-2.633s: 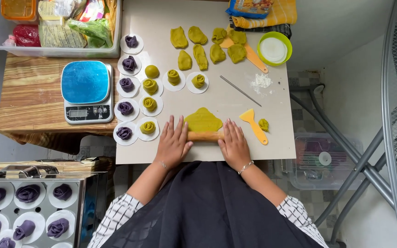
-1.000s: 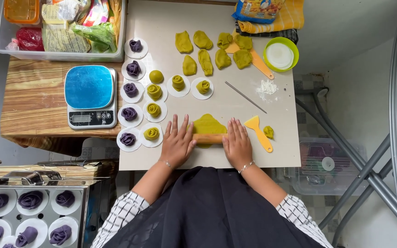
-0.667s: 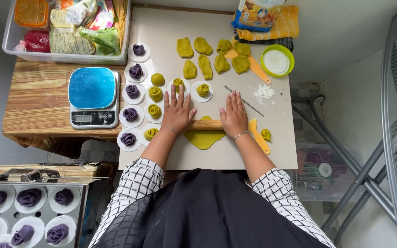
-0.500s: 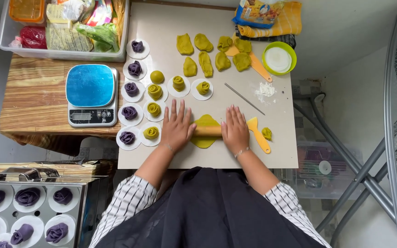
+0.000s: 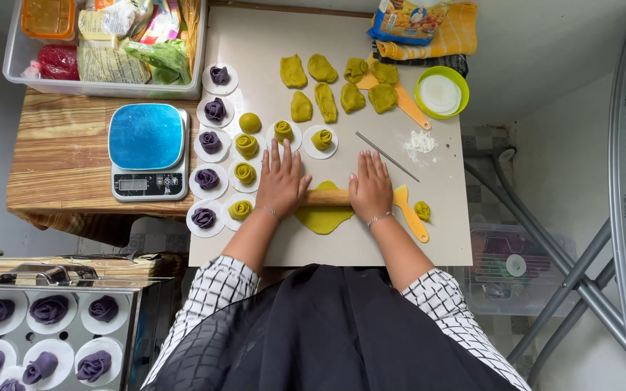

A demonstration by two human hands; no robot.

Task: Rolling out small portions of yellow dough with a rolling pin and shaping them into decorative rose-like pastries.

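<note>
Pressing flat on a wooden rolling pin (image 5: 325,197), both hands lie palm down with fingers stretched out, not curled around it. The left hand (image 5: 282,181) covers the pin's left end; the right hand (image 5: 370,186) covers its right end. Under the pin lies a flattened sheet of green dough (image 5: 324,217), near the front edge of a pale mat (image 5: 371,246). Just right of the right hand rests a yellow scraper (image 5: 409,211), with a small dough scrap (image 5: 422,210) beside it. Left of the left hand stand rows of purple and green dough rosettes on white paper rounds (image 5: 243,147). A blue-topped scale (image 5: 147,152) sits on the wooden table (image 5: 59,170).
</note>
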